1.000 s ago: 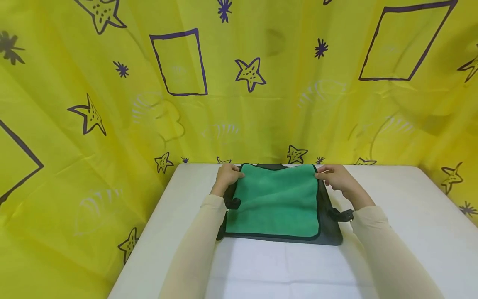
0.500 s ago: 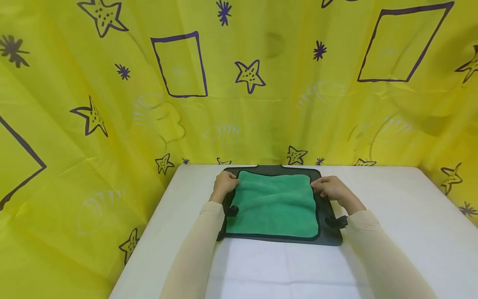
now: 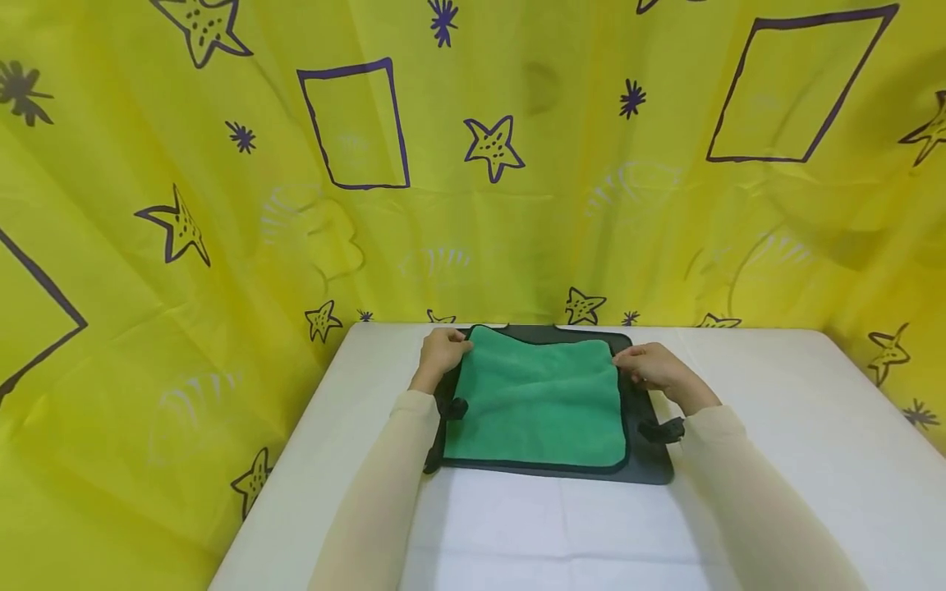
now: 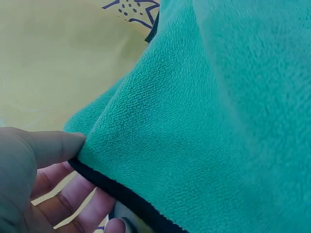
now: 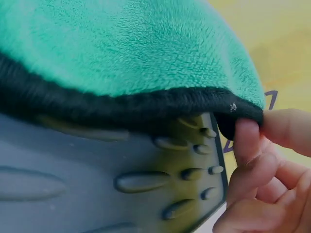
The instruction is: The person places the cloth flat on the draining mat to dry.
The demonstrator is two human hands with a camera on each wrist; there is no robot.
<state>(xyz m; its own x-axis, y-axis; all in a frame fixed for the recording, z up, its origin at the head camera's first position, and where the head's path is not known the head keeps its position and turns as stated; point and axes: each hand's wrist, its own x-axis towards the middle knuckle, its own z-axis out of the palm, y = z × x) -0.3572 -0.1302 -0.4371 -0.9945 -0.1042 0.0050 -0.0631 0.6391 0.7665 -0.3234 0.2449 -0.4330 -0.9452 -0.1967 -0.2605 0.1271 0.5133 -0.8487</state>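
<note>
A green terry cloth [image 3: 543,406] with a black bound edge is spread over a dark grey board [image 3: 654,455] with raised oval bumps. My left hand [image 3: 442,353] pinches the cloth's far left corner; in the left wrist view the thumb [image 4: 58,145] presses on the fabric while the fingers lie beneath the edge. With thumb and forefinger, my right hand [image 3: 654,365] pinches the far right corner. The right wrist view shows that the black hem [image 5: 160,102] is lifted above the bumps [image 5: 143,182]. The cloth's near edge lies on the board, and soft folds cross its middle.
The board lies on a white table [image 3: 798,427] close to its back edge. A yellow curtain [image 3: 473,222] with drawn stars and frames rises behind and along the sides. Black straps [image 3: 665,431] are worn at both wrists.
Both hands first came nearer and lower with the cloth's far corners, baring the board's far edge. Since then the left corner has risen slightly toward the back again, and both pinches have stayed.
</note>
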